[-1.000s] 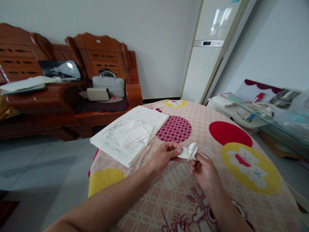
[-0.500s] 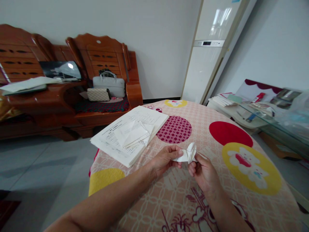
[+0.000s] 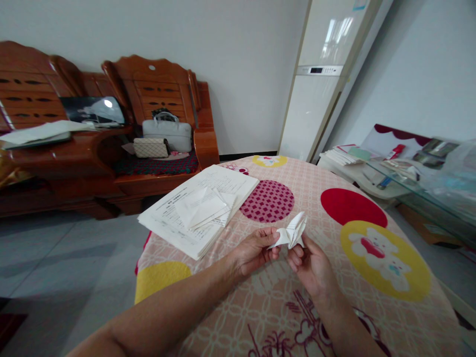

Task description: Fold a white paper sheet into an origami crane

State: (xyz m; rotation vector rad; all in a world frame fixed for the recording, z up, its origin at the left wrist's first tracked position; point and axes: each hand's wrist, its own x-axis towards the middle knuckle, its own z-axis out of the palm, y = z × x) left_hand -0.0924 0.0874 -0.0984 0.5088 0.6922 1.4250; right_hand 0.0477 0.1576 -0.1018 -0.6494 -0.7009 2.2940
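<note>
A small folded white paper figure point(image 3: 294, 231), with pointed flaps and faint print on it, is held up over the patterned tablecloth point(image 3: 223, 307). My left hand point(image 3: 258, 252) pinches its left flap between thumb and fingers. On the other side my right hand point(image 3: 309, 262) grips its lower right part, the fingertips partly hidden behind the paper. Left of my hands lies a stack of printed sheets point(image 3: 167, 213), and on top of it rest several folded pieces of paper point(image 3: 204, 207).
Behind the table on the left is a carved wooden sofa point(image 3: 163, 89) with a grey bag point(image 3: 167, 135) and a quilted purse point(image 3: 150, 148). A tall white air conditioner point(image 3: 312, 109) stands at the back. At right, a glass-topped stand point(image 3: 420, 186) carries papers and a plastic bag.
The upper flaps of the paper figure now spread up and to the right, more pointed than the rounded shape before. My right fingers have shifted slightly; my left hand keeps its pinch.
</note>
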